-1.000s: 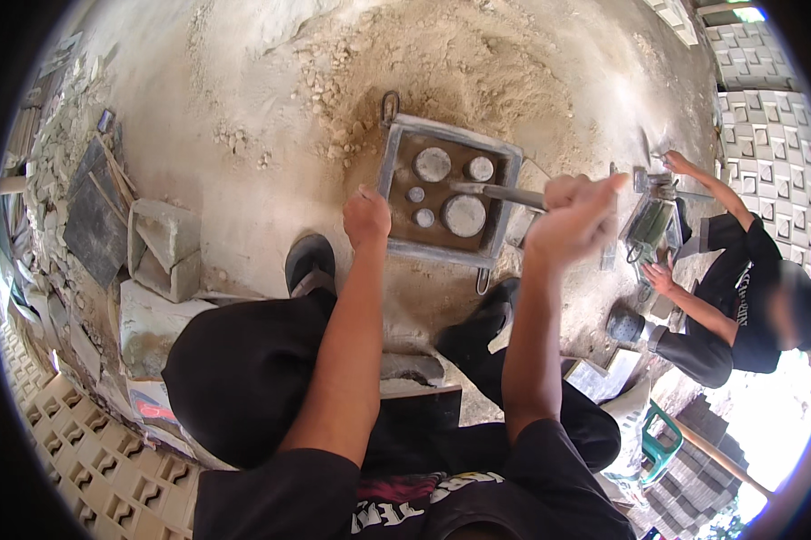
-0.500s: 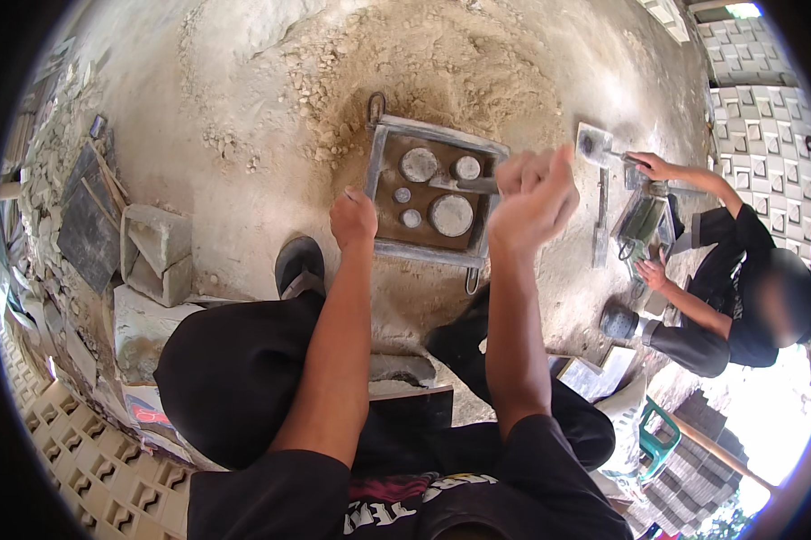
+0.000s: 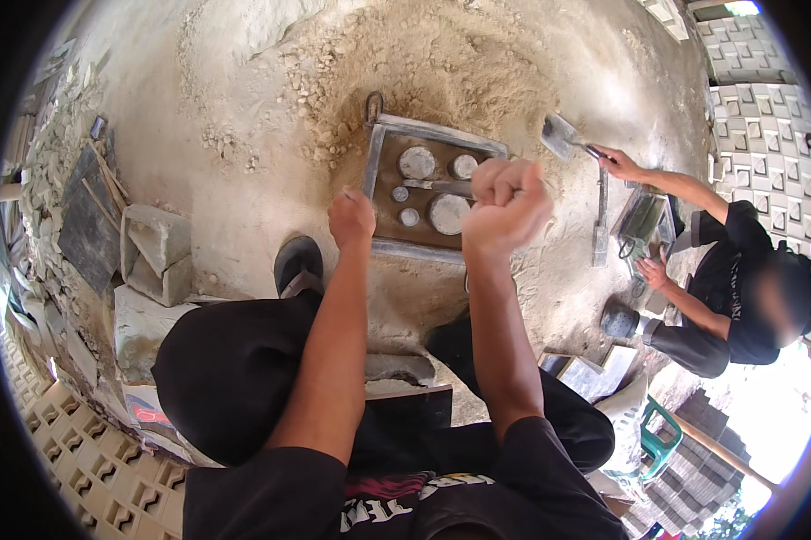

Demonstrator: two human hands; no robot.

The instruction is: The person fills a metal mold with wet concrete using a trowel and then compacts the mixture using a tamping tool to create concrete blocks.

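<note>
A rectangular grey frame [image 3: 423, 252] with wire loop handles lies on the ground before me, filled with brown, packed-looking sand. Several round pale discs [image 3: 417, 164] of different sizes are set in the sand. At the frame's left side, my left hand [image 3: 351, 218] is closed against the rim, its fingers mostly hidden. My right hand [image 3: 510, 211] is a fist over the right part of the frame, around the end of a narrow flat-bladed tool [image 3: 437, 186]. The blade points left between the discs; its handle is hidden in my fist.
Loose sand and clods [image 3: 423, 63] spread beyond the frame. On the right, a co-worker [image 3: 747, 288] holds a trowel [image 3: 563, 135] beside another box-shaped mould [image 3: 648, 216]. Concrete blocks [image 3: 158, 243] and rubble stand at left. A green plastic chair [image 3: 660, 441] is at lower right.
My right hand and the flat-bladed tool have shifted left over the sand. My left hand stays at the rim. The co-worker's trowel has moved left and upward in the picture.
</note>
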